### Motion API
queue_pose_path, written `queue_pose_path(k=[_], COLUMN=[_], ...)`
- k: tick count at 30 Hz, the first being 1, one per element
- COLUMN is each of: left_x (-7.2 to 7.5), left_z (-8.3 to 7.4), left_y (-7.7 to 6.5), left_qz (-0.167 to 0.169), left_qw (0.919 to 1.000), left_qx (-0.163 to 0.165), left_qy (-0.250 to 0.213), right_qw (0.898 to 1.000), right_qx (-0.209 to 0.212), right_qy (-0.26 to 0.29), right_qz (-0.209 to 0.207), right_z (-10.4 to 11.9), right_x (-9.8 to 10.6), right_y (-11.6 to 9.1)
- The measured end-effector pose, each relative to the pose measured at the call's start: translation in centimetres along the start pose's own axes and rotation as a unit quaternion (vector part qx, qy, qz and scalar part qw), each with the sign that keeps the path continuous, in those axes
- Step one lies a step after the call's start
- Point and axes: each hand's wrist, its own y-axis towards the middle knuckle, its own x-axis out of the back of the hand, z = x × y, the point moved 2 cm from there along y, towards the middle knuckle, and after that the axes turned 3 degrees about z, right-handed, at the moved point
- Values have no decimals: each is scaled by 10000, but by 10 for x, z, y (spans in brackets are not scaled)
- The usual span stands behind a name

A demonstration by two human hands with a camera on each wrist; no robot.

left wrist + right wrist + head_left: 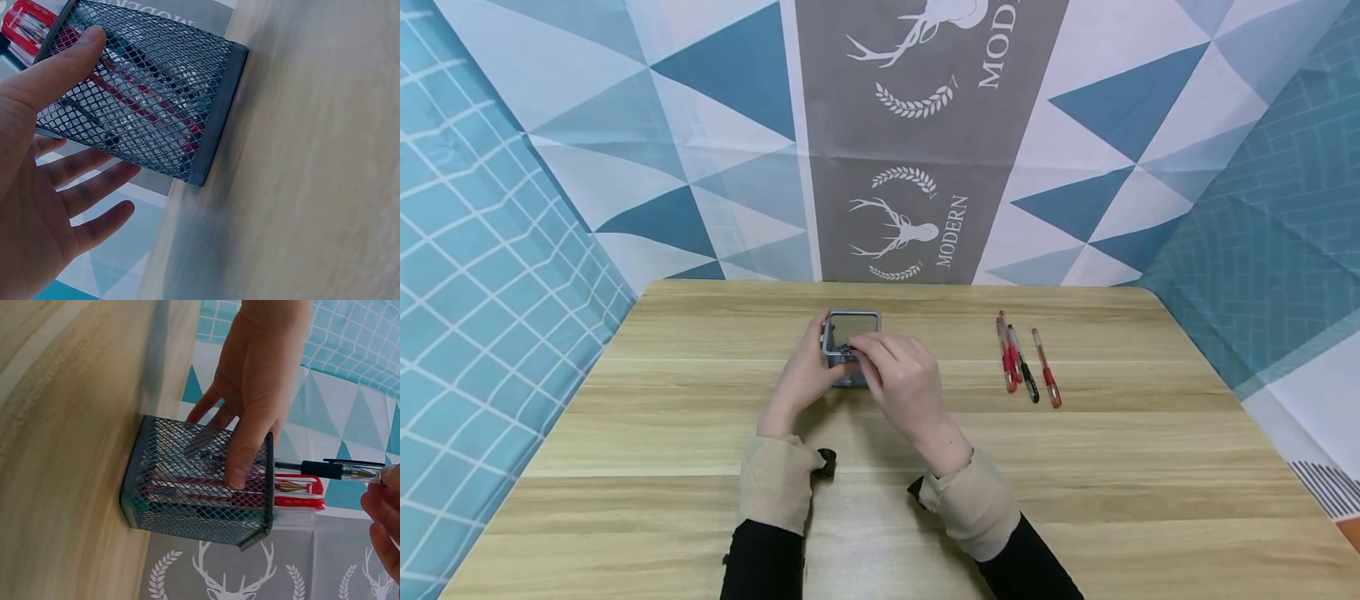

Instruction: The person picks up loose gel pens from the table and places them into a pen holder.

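A dark wire-mesh pen holder (pixel 850 381) stands upright on the table, with red-trimmed pens (pixel 299 501) inside. My left hand (pixel 803 377) steadies it from the left, thumb on the near mesh face and fingers round the far side. Over the open top, my right hand (pixel 906 379) pinches a black gel pen (pixel 322 469) by its cap end. That pen's lower part is inside the holder, seen through the mesh in the right wrist view. In the left wrist view, a red pen cap (pixel 28 24) sticks out past the rim.
To the right of the holder, several loose pens lie on the wooden table (pixel 1150 467): red ones (pixel 1048 379) and a black one (pixel 1028 379). A patterned cloth backdrop (pixel 737 167) rises behind the table's far edge.
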Motion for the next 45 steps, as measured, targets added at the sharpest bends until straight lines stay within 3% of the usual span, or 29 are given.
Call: queue_pose_path(k=[7,22,32,45], left_x=[0,-1,0,1], left_z=[1,-1,-2,-1], left_y=[0,1,1,0], left_qz=[-37,-38,-8,-6], left_qw=[9999,10000,9999,10000], left_qx=[-124,-6,-105,-27], left_qy=[111,65,74,34], right_qw=[9997,9986,9980,9947], right_qx=[177,80,95,-96], right_qy=[-185,-468,-559,-799], right_qz=[-1,222,274,637], right_z=[2,-2,-5,-6], right_x=[-9,-22,-25,-31], right_y=[-3,-9,-10,-15])
